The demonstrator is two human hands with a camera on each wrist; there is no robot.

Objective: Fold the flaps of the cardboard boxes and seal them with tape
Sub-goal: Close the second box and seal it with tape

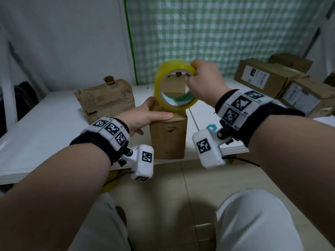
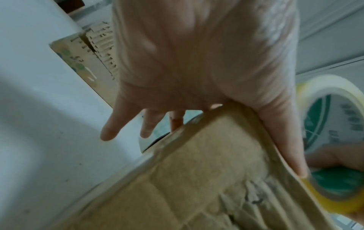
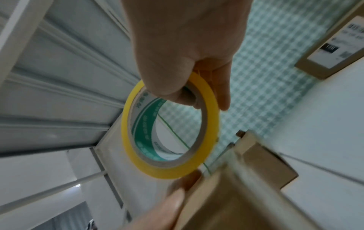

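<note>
Two hands are at work: the right hand [image 1: 203,82] pinches one roll of yellow tape [image 1: 175,86] by its upper rim, fingers curled through the ring, holding it upright just above the top of a tall box [image 1: 167,136], and the left hand [image 1: 145,118] lies on that box's left top edge with the thumb straight along the front rim and the fingers spread loosely down the far side, gripping nothing. The roll is a glossy, see-through yellow hoop on a cardboard core printed green and white inside. The tall box is plain brown cardboard, narrow and upright, dented on its front, standing at the near edge of the smooth white counter [image 1: 45,124]. One torn, ragged box [image 1: 106,99] with stripped corrugation sits behind on the left; at least three labelled boxes [image 1: 266,77] are stacked far right, before a green-checked curtain [image 1: 226,33]
</note>
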